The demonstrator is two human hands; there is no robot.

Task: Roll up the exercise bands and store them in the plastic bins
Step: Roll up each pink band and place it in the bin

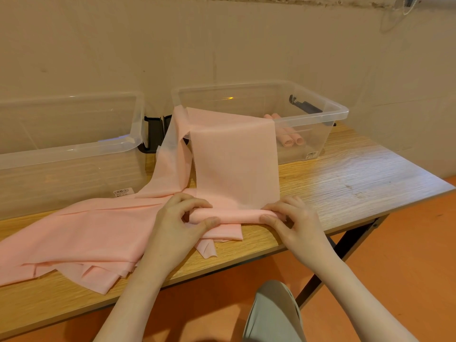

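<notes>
A long pink exercise band (pixel 234 159) hangs from the front rim of the right clear plastic bin (pixel 338 112) down to the table. Its near end is rolled into a small tube. My left hand (pixel 182 218) pinches the tube's left end and my right hand (pixel 291 215) pinches its right end. Two rolled pink bands (pixel 292 140) lie inside the right bin. Several more flat pink bands (pixel 81 233) are piled on the table at the left. A second clear bin (pixel 74 149) stands at the back left.
The wooden table (pixel 357 178) has its front edge close to me and its right end near the bin. Black lid latches (pixel 155 134) sit between the two bins. A wall rises right behind them. My knee (pixel 274 314) shows below the table edge.
</notes>
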